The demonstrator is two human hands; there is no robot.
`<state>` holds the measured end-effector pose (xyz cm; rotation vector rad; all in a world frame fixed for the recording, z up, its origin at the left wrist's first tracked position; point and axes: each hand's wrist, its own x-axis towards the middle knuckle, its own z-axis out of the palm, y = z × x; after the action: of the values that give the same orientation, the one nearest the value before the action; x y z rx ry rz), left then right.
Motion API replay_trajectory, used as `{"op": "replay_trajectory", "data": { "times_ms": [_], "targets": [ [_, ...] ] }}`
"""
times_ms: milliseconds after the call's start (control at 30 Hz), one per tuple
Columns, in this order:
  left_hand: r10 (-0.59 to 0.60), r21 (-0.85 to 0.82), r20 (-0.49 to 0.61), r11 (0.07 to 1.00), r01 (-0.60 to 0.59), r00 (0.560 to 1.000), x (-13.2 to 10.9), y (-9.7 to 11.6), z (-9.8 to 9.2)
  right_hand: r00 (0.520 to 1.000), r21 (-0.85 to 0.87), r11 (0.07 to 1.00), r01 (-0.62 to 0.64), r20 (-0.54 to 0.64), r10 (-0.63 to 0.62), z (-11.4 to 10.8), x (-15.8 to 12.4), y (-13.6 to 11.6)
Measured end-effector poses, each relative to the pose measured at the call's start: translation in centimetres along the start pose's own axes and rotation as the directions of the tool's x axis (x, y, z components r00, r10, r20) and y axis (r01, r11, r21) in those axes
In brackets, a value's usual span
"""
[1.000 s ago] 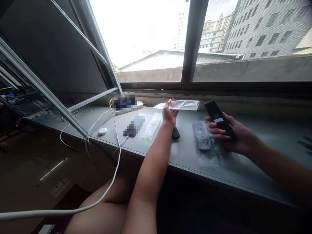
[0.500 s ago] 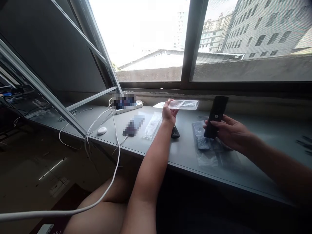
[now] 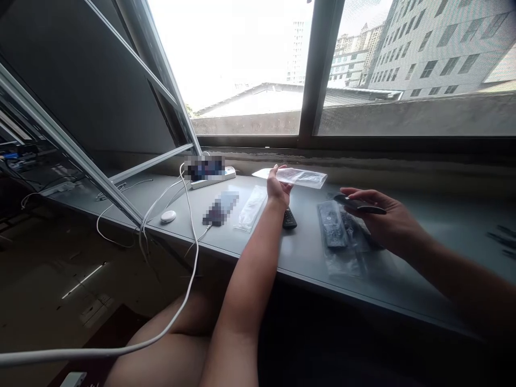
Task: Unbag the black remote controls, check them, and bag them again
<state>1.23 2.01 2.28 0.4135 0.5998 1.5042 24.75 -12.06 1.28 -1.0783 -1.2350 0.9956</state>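
My left hand (image 3: 279, 185) grips a clear plastic bag (image 3: 306, 177), which stretches out to the right above the table. In my right hand (image 3: 381, 215) is a black remote (image 3: 358, 205), turned so that its narrow edge shows. Below and left of that hand, a bagged dark remote (image 3: 334, 224) lies on the table, with more clear bags and dark items partly hidden beside it. Another black remote (image 3: 289, 219) rests just right of my left forearm. Left of the forearm lies a clear bag (image 3: 252, 208).
On the grey table (image 3: 306, 252) are a blurred-out phone (image 3: 221, 208) with a cable, a round white object (image 3: 168, 216) and a white power strip (image 3: 213, 180). White cables (image 3: 193, 269) hang over the front edge. A metal frame (image 3: 80, 150) slants at left.
The remote in my right hand has tipped from upright to nearly flat, edge-on. The plastic bag in my left hand has tilted, its right end a little lower.
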Motion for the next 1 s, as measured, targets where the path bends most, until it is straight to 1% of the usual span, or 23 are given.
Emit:
{"op": "replay_trajectory", "data": {
  "times_ms": [133,267,333,400,467,567,633,833,1000],
  "targets": [
    [0.054,-0.028,-0.008,0.998,-0.054,0.999,-0.1,0.5,0.2,0.999,0.027,0.999,-0.030,0.013,0.030,0.3,-0.4,-0.6],
    [0.100,-0.078,-0.082,0.991,-0.106,0.992,0.1,1.3,0.0,0.999,-0.008,0.998,-0.054,-0.002,0.054,0.7,-0.5,-0.8],
    [0.097,-0.117,-0.112,0.987,-0.110,0.989,0.2,1.7,-0.2,0.996,0.040,0.995,-0.090,-0.003,0.090,0.8,-0.4,-0.8],
    [0.094,-0.149,-0.122,0.983,-0.111,0.988,0.2,1.9,-0.3,0.990,0.130,0.982,-0.139,0.015,0.138,0.7,-0.4,-0.8],
    [0.089,-0.171,-0.117,0.979,-0.108,0.989,0.2,2.0,-0.4,0.984,0.188,0.966,-0.180,0.046,0.175,0.7,-0.4,-0.8],
    [0.087,-0.198,-0.097,0.975,-0.105,0.992,0.2,2.0,-0.5,0.980,0.214,0.956,-0.199,0.069,0.188,0.7,-0.5,-0.9],
    [0.093,-0.211,-0.102,0.971,-0.113,0.990,0.3,2.0,-0.5,0.979,0.219,0.955,-0.200,0.075,0.188,0.9,-0.6,-1.1],
    [0.095,-0.207,-0.181,0.969,-0.132,0.979,0.9,1.9,-0.8,0.969,0.205,0.950,-0.238,0.116,0.218,1.2,-1.0,-1.6],
    [0.087,-0.203,-0.160,0.972,-0.119,0.983,0.8,1.9,-0.8,0.966,0.137,0.965,-0.225,0.163,0.202,1.3,-1.2,-1.5]
  ]
}}
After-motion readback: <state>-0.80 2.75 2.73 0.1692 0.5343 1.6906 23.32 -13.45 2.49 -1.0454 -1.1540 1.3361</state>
